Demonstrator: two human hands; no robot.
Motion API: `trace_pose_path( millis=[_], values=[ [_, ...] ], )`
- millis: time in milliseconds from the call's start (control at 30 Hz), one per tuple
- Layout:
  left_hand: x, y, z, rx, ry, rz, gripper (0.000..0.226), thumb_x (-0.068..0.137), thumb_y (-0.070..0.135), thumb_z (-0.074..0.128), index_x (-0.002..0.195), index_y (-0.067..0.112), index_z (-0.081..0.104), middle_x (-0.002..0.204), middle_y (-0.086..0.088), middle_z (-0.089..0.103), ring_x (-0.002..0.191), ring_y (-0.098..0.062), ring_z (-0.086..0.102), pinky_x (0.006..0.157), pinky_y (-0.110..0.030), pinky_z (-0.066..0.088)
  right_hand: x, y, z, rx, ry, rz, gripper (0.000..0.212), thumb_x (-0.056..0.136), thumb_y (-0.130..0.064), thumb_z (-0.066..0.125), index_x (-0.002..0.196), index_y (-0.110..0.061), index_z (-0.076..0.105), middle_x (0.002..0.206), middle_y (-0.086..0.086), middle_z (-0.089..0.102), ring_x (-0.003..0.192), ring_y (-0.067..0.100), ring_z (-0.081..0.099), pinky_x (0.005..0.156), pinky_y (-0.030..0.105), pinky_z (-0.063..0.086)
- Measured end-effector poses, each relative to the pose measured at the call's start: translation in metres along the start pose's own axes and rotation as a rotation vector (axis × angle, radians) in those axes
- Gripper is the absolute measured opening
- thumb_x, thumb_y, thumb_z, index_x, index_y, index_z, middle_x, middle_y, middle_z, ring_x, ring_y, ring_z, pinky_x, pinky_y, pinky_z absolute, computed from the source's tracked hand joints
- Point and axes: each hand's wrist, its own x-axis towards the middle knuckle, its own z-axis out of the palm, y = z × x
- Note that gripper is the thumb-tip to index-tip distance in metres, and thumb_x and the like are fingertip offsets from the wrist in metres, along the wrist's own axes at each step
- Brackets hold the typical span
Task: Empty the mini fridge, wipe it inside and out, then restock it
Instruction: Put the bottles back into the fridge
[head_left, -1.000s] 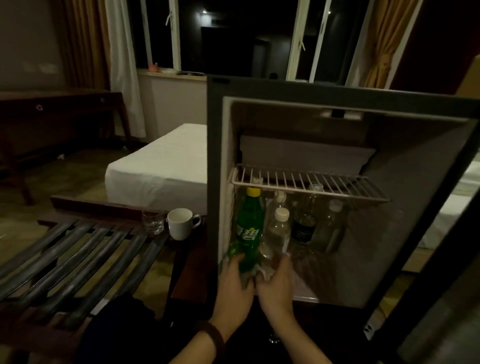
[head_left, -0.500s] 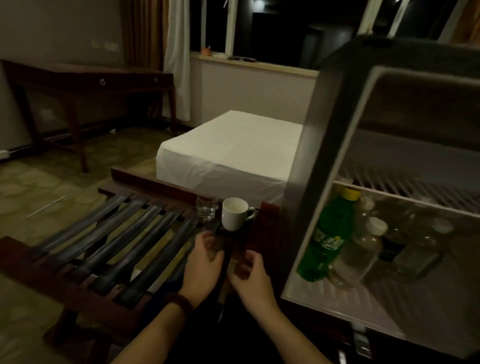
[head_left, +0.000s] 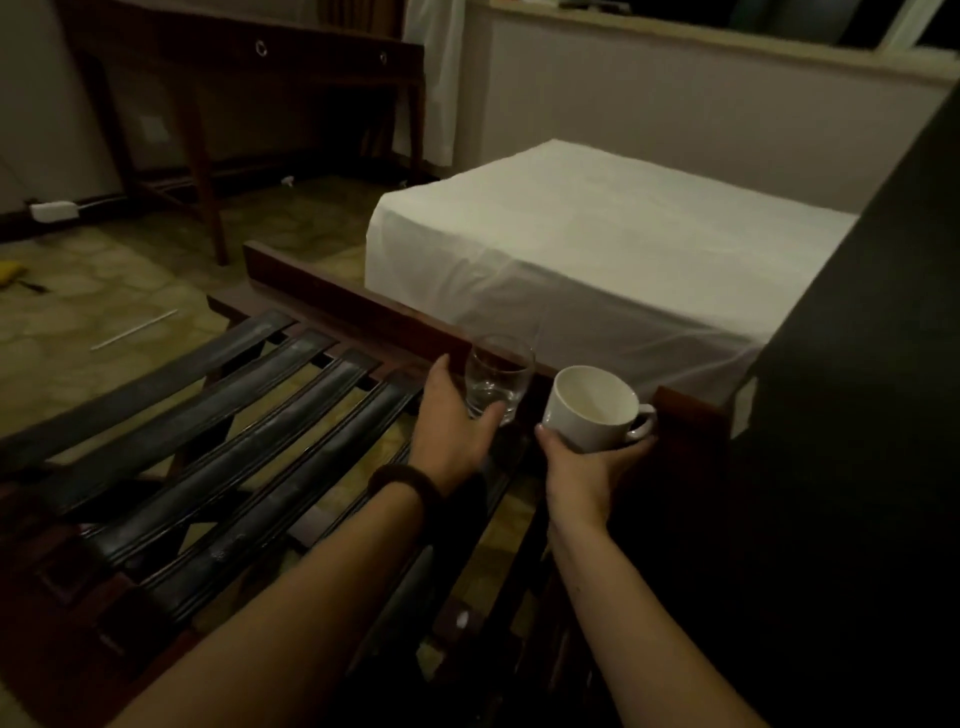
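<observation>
The left hand (head_left: 452, 423) wraps its grip around a clear glass (head_left: 497, 382); the right hand (head_left: 584, 470) cups a white mug (head_left: 589, 408) from below. Both sit beside the slatted rack (head_left: 208, 415). The mini fridge (head_left: 857, 364) shows only its dark side at right. No writing is legible.

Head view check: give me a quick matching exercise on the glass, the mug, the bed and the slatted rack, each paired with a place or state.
Things:
1. glass
2. white mug
3. bed
4. slatted rack

Places or states:
A. behind the rack's wooden rail
B. held by the right hand
C. under the left forearm
D. gripped by the left hand

Pairs: 1-D, 2-B, 3-A, 4-C
</observation>
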Motion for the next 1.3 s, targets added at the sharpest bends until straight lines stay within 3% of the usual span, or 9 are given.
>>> trace_pose_path(
  millis=[233,467,667,833,933,1033,1133,1233,1300],
  values=[
    [0.037,-0.007,0.027,-0.051,-0.002,0.111,0.097,0.065,0.018,0.082,0.142,0.013,0.024,0.14,-0.008,0.04,0.128,-0.021,0.041,0.106,-0.04,0.039,0.025,0.017,0.017,0.163,0.091,-0.12,0.12,0.065,-0.013,0.083,0.148,-0.028,-0.002,0.154,0.002,0.017,0.14,0.021,0.023,0.113,0.045,0.025],
    [0.012,-0.003,0.02,-0.114,0.049,0.125,0.08,0.063,0.011,0.082,0.129,0.017,0.037,0.119,0.005,0.052,0.111,-0.011,0.052,0.091,-0.019,0.042,0.011,0.011,0.013,0.03,0.091,-0.159,0.109,0.066,-0.018,0.082,0.148,-0.023,0.01,0.15,0.007,0.027,0.136,0.025,0.03,0.11,0.042,0.03],
    [-0.043,0.009,-0.006,-0.182,0.099,0.141,0.072,0.057,0.025,0.085,0.108,0.046,0.04,0.113,0.01,0.059,0.104,-0.004,0.057,0.088,-0.026,0.049,-0.041,-0.011,-0.021,-0.093,-0.011,-0.18,0.106,0.063,-0.028,0.084,0.147,-0.024,0.019,0.14,0.008,0.046,0.124,0.03,0.048,0.095,0.037,0.041],
    [-0.104,0.057,-0.052,-0.22,0.155,0.235,0.067,0.056,0.017,0.087,0.102,0.047,0.048,0.098,0.023,0.061,0.092,0.014,0.057,0.073,-0.004,0.045,-0.093,-0.05,-0.061,-0.063,-0.129,-0.25,0.102,0.057,-0.019,0.087,0.142,-0.024,0.031,0.138,0.001,0.048,0.127,0.02,0.044,0.102,0.032,0.038],
    [-0.143,0.092,-0.078,-0.221,0.166,0.297,0.071,0.051,0.029,0.089,0.101,0.059,0.047,0.098,0.028,0.062,0.096,0.007,0.059,0.08,-0.014,0.047,-0.132,-0.079,-0.092,-0.036,-0.17,-0.31,0.099,0.054,-0.019,0.089,0.138,-0.027,0.036,0.132,-0.004,0.052,0.122,0.016,0.047,0.098,0.029,0.041],
    [-0.185,0.124,-0.1,-0.225,0.191,0.323,0.082,0.044,0.05,0.08,0.118,0.042,0.047,0.112,0.011,0.062,0.105,-0.01,0.06,0.088,-0.036,0.051,-0.174,-0.106,-0.13,-0.011,-0.189,-0.361,0.098,0.054,-0.022,0.089,0.136,-0.033,0.036,0.129,-0.01,0.052,0.12,0.011,0.046,0.099,0.029,0.041],
    [-0.225,0.15,-0.114,-0.218,0.209,0.357,0.089,0.045,0.05,0.081,0.124,0.028,0.046,0.115,0.002,0.061,0.106,-0.014,0.06,0.088,-0.046,0.052,-0.21,-0.128,-0.169,-0.008,-0.234,-0.405,0.1,0.053,-0.025,0.089,0.137,-0.032,0.036,0.127,-0.014,0.052,0.119,0.008,0.048,0.098,0.025,0.043],
    [-0.273,0.183,-0.119,-0.224,0.138,0.397,0.087,0.048,0.038,0.089,0.124,0.025,0.048,0.112,0.008,0.063,0.101,-0.009,0.062,0.086,-0.038,0.054,-0.236,-0.147,-0.226,0.035,-0.251,-0.437,0.096,0.051,-0.019,0.09,0.133,-0.027,0.041,0.115,-0.019,0.055,0.111,0.004,0.052,0.089,0.011,0.042],
    [-0.308,0.205,-0.115,-0.206,0.034,0.442,0.083,0.048,0.038,0.089,0.121,0.03,0.049,0.107,0.015,0.064,0.097,-0.001,0.062,0.082,-0.02,0.052,-0.248,-0.154,-0.27,0.032,-0.23,-0.428,0.091,0.051,-0.015,0.089,0.129,-0.026,0.043,0.113,-0.017,0.056,0.11,0.008,0.053,0.091,0.022,0.046]
  ],
)
